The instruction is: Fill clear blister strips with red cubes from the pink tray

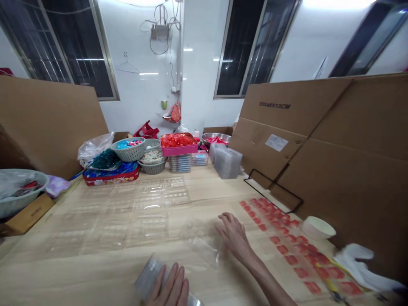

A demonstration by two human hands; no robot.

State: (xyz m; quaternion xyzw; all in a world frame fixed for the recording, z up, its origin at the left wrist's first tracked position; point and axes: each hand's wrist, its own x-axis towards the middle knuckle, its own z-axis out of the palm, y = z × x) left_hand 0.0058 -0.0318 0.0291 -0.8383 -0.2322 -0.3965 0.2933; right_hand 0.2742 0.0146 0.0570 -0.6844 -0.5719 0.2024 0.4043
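At the bottom edge, my left hand (170, 289) lies with its fingers over a stack of clear plastic pieces (148, 276), holding it against the table. My right hand (234, 236) is a little blurred, further forward and to the right. Its fingers are loosely bent and apart, and I see nothing gripped in them. Just left of it, a thin clear plastic piece (204, 248) lies on the table, smeared by motion. Rows of clear plastic trays (153, 204) spread flat across the left and middle of the table.
Red pieces (290, 259) lie in rows at right, beside a tape roll (318, 228) and black wire frame (293, 208). Behind stand clear boxes (228, 163), a pink-rimmed tin (180, 151), baskets (129, 153) and a red tray (111, 179). Cardboard (344, 178) walls both sides.
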